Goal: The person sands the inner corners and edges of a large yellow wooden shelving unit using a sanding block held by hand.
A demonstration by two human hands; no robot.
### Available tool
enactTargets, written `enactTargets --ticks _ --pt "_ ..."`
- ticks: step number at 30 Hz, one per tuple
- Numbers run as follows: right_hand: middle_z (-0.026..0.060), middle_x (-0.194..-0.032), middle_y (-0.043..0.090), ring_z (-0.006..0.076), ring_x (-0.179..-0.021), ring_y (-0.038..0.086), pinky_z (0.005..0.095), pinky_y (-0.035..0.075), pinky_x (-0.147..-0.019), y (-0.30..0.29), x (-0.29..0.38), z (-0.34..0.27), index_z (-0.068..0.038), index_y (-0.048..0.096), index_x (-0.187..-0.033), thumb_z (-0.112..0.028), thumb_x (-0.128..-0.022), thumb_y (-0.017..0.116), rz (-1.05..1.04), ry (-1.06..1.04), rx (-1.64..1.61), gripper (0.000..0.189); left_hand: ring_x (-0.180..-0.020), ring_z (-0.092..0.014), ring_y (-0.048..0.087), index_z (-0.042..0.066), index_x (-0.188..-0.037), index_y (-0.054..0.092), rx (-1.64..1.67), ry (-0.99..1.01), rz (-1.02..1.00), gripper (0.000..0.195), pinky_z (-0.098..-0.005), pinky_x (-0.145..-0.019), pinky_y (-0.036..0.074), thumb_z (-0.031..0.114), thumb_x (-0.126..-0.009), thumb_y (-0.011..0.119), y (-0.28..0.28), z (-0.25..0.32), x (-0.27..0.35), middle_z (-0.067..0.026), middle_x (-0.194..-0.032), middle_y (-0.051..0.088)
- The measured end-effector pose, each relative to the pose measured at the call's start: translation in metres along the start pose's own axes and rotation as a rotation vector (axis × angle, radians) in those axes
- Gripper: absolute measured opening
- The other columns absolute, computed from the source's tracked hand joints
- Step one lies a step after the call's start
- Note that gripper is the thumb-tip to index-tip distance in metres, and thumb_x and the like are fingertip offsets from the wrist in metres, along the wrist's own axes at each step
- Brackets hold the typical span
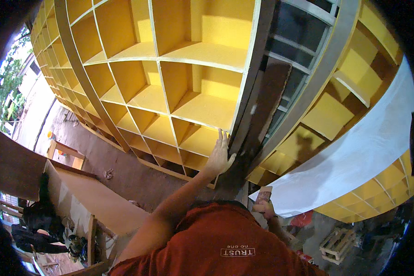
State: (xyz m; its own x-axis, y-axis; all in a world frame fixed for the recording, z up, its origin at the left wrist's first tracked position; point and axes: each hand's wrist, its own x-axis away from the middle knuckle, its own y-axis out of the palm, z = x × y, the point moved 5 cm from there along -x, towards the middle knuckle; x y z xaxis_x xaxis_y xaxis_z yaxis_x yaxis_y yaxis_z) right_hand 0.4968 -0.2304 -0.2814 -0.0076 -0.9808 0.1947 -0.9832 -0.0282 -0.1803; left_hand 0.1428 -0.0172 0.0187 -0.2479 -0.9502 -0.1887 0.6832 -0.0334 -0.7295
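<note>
My left hand (221, 156) rests flat with fingers extended against the white front edge of a tall shelf unit (157, 59), near its lower right corner. The unit has yellow square compartments. In my right hand (265, 208), low beside my red shirt, is a small flat block (264, 194), tan at the tip and reddish brown below; its exact kind cannot be told. A dark brown board (272, 93) leans in the gap between this unit and another yellow compartment unit (327, 115) to the right.
A smooth pale panel (324, 176) curves along the right, with a wooden pallet (337, 244) beyond it. Behind the gap are metal window bars (296, 45). At left are a large wooden board (96, 196), a small wooden frame (67, 151) and a person in dark clothes (43, 220).
</note>
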Motion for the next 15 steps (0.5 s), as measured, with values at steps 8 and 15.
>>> enactTargets --ticks 8,15 --pt "0.0114 -0.092 0.072 0.0388 -0.096 0.07 0.0475 0.055 -0.08 -0.015 0.009 -0.037 -0.013 0.072 -0.104 -0.015 -0.075 0.077 -0.168 -0.409 0.638 0.029 -0.152 -0.056 0.021 -0.012 -0.161 0.004 0.063 -0.037 0.2 0.105 -0.0504 -0.126 0.027 0.019 -0.091 0.076 -0.001 0.026 0.003 -0.0404 -0.166 -0.009" --pt "0.0121 -0.098 0.07 0.0369 -0.095 0.066 0.0456 0.053 -0.077 -0.019 0.001 -0.057 -0.011 0.07 -0.103 -0.021 -0.079 0.076 -0.188 -0.507 0.754 0.027 -0.156 -0.053 0.012 -0.01 -0.161 -0.006 0.191 -0.037 0.116 0.113 -0.0469 -0.127 0.024 0.022 -0.091 0.077 0.014 0.017 -0.008 -0.0403 -0.166 -0.01"
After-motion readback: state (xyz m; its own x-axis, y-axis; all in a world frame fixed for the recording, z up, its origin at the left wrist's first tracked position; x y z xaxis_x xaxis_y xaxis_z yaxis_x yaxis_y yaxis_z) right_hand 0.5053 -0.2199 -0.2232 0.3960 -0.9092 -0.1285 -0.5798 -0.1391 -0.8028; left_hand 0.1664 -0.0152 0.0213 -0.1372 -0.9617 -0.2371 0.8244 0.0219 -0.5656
